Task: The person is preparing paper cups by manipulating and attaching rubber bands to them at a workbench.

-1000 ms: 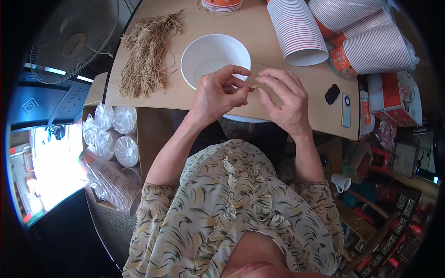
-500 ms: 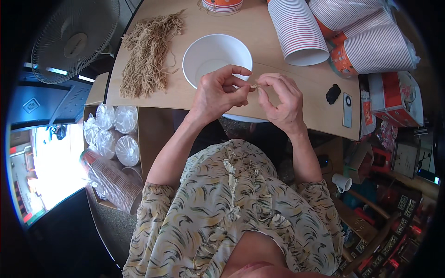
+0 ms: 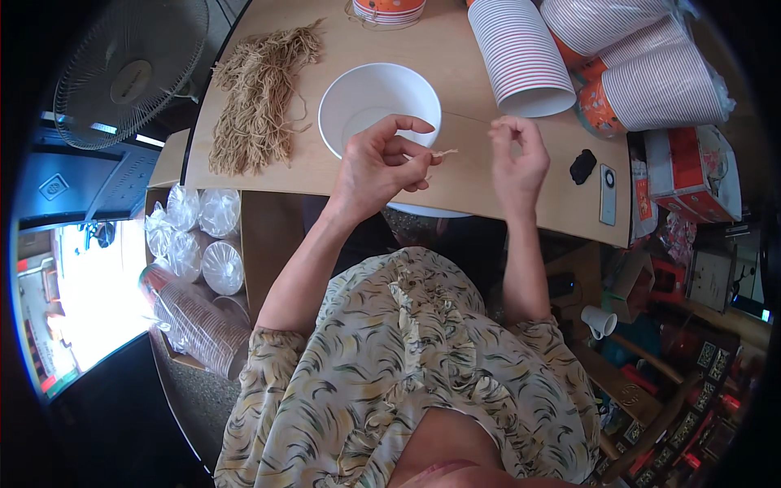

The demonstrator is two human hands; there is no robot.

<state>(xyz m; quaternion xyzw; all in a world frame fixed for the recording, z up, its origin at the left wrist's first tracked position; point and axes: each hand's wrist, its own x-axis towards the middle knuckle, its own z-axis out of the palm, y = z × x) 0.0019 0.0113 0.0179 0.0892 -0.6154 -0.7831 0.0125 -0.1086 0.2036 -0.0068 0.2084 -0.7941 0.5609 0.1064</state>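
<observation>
My left hand (image 3: 386, 159) is closed, pinching a short piece of tan string (image 3: 445, 153) whose end sticks out to the right of the fingertips. Just beyond it stands a white paper tub (image 3: 329, 114), its mouth facing up and partly covered by that hand. My right hand (image 3: 518, 159) is raised to the right, apart from the left, with thumb and fingertips drawn together; whether anything thin is between them cannot be seen. A loose bundle of tan strings (image 3: 260, 98) lies at the table's left.
A stack of nested paper tubs (image 3: 521, 57) lies on its side, beside bagged stacks (image 3: 663, 89). An orange tub (image 3: 389, 10) is at the far edge. A black object (image 3: 583, 166) and a phone (image 3: 608, 195) lie right. A fan (image 3: 130, 77) stands left, above a carton of wrapped cups (image 3: 221, 267).
My right hand has come away from the left and moved to the right. The string's end now shows free at my left fingertips, and the left hand has barely moved.
</observation>
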